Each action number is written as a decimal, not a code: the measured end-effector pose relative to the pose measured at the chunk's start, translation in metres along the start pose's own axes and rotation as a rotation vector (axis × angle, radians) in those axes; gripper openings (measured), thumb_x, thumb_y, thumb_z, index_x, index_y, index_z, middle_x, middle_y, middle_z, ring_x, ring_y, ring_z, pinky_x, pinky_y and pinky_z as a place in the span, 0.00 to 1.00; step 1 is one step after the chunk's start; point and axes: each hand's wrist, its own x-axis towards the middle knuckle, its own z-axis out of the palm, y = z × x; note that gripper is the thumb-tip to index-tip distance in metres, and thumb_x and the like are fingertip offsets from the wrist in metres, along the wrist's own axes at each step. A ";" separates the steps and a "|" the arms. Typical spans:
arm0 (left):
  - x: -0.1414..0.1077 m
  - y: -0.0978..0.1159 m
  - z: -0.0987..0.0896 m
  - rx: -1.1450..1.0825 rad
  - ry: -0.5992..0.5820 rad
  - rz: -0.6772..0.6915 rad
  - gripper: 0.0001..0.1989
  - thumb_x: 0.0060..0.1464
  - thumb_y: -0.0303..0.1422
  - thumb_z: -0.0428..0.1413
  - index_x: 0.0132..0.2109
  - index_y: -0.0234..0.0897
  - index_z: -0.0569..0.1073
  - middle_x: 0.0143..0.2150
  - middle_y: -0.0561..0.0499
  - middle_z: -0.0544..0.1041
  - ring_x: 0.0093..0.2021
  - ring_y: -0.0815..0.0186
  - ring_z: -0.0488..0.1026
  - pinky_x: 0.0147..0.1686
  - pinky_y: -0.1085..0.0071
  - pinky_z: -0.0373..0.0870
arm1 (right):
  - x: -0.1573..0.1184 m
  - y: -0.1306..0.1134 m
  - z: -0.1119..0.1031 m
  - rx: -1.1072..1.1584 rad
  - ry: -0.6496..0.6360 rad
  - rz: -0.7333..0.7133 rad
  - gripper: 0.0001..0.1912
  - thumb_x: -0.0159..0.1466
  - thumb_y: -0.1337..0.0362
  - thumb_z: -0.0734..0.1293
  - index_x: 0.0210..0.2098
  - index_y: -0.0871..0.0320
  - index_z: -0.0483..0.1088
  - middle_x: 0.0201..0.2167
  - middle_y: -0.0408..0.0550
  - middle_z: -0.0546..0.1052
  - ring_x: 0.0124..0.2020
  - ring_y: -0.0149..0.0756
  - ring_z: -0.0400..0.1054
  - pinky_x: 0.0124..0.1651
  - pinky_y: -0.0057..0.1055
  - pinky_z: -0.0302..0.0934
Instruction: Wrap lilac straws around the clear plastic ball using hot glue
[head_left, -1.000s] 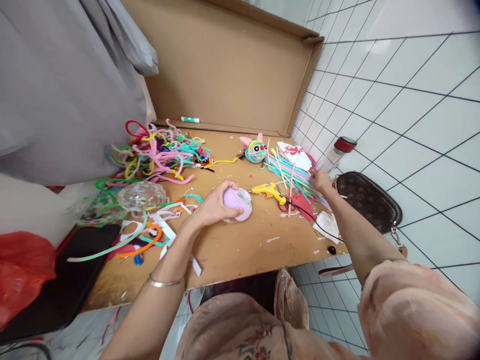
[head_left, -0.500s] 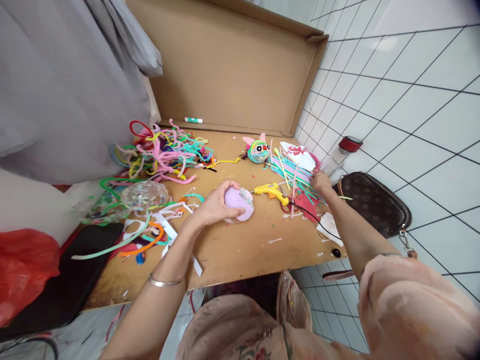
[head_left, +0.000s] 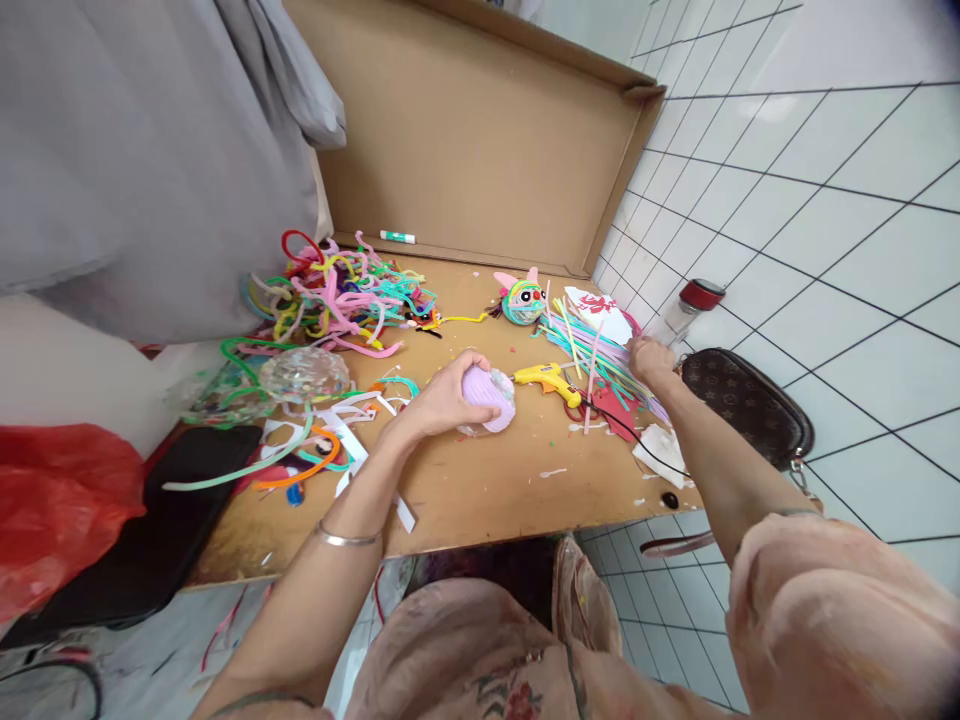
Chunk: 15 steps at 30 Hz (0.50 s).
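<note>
My left hand (head_left: pixel 448 398) is wrapped round a rounded, clear plastic piece (head_left: pixel 487 400) partly covered in rows of lilac pipe cleaner. It is held low over the middle of the table, its bare side facing right. At the right, my right hand (head_left: pixel 651 362) has its fingers closed at the end of a bundle of straight pipe cleaners (head_left: pixel 592 345) in teal, lilac, pink and yellow; the fingertips are partly hidden. Between the hands lies a yellow glue gun (head_left: pixel 547 380), its nozzle close to the plastic piece. Behind it sits a finished-looking animal head (head_left: pixel 523 298) with pink ears and googly eyes.
A tangle of bent pipe cleaners (head_left: pixel 337 300) and a clear faceted plastic piece (head_left: pixel 306 374) lie left. Red-lidded jar (head_left: pixel 690 305) and brown bag (head_left: pixel 746 405) stand by the tiled wall. A black cord (head_left: pixel 637 440) trails from the glue gun. A cardboard panel (head_left: pixel 480 130) rises behind.
The whole view has shifted slightly. My right hand stays at the pipe cleaner bundle, with lilac ends now showing below its wrist. The left hand still holds the lilac-covered piece.
</note>
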 end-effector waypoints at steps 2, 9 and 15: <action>0.000 -0.001 0.001 0.015 0.003 -0.002 0.30 0.36 0.41 0.64 0.47 0.40 0.64 0.47 0.52 0.71 0.41 0.61 0.68 0.40 0.67 0.68 | -0.004 0.006 -0.013 -0.011 0.059 -0.004 0.19 0.65 0.69 0.58 0.54 0.64 0.68 0.55 0.66 0.71 0.59 0.52 0.63 0.58 0.47 0.56; 0.000 -0.002 0.002 0.032 0.009 0.006 0.31 0.36 0.41 0.63 0.49 0.40 0.65 0.44 0.52 0.70 0.39 0.62 0.67 0.37 0.69 0.67 | -0.010 0.021 -0.053 0.031 0.111 0.009 0.19 0.64 0.67 0.59 0.53 0.64 0.70 0.54 0.67 0.71 0.53 0.52 0.69 0.48 0.41 0.63; -0.001 0.001 0.001 0.018 0.015 0.036 0.29 0.37 0.39 0.63 0.47 0.39 0.64 0.43 0.53 0.70 0.38 0.63 0.67 0.36 0.70 0.65 | -0.003 0.018 -0.060 0.129 0.147 0.068 0.21 0.67 0.58 0.57 0.49 0.66 0.72 0.50 0.69 0.73 0.52 0.52 0.69 0.48 0.42 0.63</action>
